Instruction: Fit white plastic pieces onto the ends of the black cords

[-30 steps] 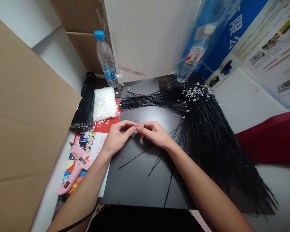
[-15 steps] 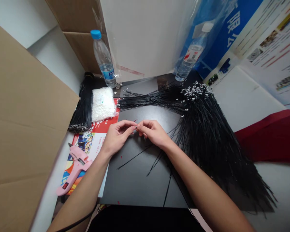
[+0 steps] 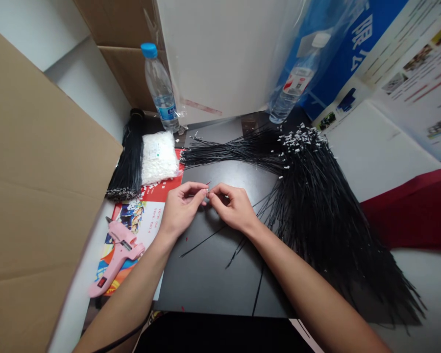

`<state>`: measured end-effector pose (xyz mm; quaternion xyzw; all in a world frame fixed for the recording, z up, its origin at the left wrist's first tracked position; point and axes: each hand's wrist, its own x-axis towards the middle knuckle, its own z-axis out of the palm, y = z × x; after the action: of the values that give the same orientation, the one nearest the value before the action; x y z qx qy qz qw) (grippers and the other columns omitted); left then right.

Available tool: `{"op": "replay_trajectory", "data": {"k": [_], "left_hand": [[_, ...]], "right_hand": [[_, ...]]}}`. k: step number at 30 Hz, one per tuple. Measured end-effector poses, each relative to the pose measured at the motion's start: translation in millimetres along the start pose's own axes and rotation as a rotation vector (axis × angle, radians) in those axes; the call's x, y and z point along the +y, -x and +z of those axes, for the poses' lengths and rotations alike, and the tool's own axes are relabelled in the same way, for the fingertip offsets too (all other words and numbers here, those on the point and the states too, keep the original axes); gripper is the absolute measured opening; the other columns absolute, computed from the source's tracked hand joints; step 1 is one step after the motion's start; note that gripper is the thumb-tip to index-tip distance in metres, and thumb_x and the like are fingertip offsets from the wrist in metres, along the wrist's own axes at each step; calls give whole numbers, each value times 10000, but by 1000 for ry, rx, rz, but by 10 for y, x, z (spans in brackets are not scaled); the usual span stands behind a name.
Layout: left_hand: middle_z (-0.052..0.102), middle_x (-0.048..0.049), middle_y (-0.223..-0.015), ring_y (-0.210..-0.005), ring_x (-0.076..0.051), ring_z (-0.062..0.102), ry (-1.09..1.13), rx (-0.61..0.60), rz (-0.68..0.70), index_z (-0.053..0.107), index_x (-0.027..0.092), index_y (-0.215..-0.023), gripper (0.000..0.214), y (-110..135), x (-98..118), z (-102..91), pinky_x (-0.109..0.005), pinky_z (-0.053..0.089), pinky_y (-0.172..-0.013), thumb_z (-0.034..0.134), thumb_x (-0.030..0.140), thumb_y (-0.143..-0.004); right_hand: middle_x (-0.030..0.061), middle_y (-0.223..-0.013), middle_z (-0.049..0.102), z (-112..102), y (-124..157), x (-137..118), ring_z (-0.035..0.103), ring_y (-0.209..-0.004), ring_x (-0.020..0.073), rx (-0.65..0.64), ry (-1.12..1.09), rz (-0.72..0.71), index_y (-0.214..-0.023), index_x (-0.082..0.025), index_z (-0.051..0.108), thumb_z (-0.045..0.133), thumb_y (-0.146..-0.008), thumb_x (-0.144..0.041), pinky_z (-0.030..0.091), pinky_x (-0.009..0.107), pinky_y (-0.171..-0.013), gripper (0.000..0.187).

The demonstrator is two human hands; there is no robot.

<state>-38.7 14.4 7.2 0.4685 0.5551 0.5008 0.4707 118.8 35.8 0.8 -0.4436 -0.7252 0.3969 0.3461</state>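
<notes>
My left hand (image 3: pixel 183 206) and my right hand (image 3: pixel 235 206) meet fingertip to fingertip above the dark tabletop (image 3: pixel 206 284). A tiny white connector (image 3: pixel 207 193) shows in the left pinch, partly covered by fingers. My right thumb and forefinger are pinched on a thin black wire, mostly hidden by the hand. A thin red bit pokes up just behind the left fingertips. Several loose black wires (image 3: pixel 202 242) lie under and near my right hand. To the right spreads a large heap of black wires (image 3: pixel 316 211) with white connectors at their far ends.
Another wire bundle (image 3: pixel 231 152) lies across the back. At left are a bag of white connectors (image 3: pixel 159 159), a tied wire bundle (image 3: pixel 127 157), and a pink glue gun (image 3: pixel 116 255) on a printed sheet. Two water bottles (image 3: pixel 161 93) stand behind; a cardboard panel (image 3: pixel 40 171) borders the left.
The view has shifted slightly, so things appear a little further right. My fingertips stay together in their pinch, with the right fingers slightly re-angled.
</notes>
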Motion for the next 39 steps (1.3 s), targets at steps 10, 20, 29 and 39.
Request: {"op": "replay_trajectory", "data": {"k": [10, 20, 29, 39], "left_hand": [[725, -28, -763, -627, -134, 650, 3, -14, 11, 717, 149, -853, 272, 5, 28, 16, -266, 550, -649, 772, 392, -742], [717, -16, -753, -625, -129, 627, 56, -80, -32, 743, 158, -862, 278, -8, 46, -33, -270, 533, -672, 787, 395, -723], [719, -15, -749, -601, -115, 617, 138, -141, -79, 759, 169, -847, 239, -19, 10, -71, -253, 507, -646, 813, 362, -717], [709, -8, -719, -593, -107, 610, 107, -190, -97, 769, 170, -840, 219, -7, 23, -101, -235, 492, -623, 810, 357, -735]], "right_hand": [[-16, -638, 641, 27, -1, -37, 448, -522, 68, 12, -14, 7, -720, -153, 676, 545, -858, -245, 338, 199, -544, 211], [-15, -639, 634, -32, -23, -24, 437, -531, 68, -68, -101, 39, -741, -151, 693, 551, -861, -292, 326, 196, -537, 233], [-14, -625, 588, -103, -51, -14, 403, -550, 68, -158, -183, 76, -733, -132, 703, 553, -870, -375, 313, 205, -538, 316], [-57, -545, 414, -169, -88, 26, 294, -503, 48, -294, -321, 154, -684, -132, 631, 676, -798, -502, 243, 202, -480, 390]]}}
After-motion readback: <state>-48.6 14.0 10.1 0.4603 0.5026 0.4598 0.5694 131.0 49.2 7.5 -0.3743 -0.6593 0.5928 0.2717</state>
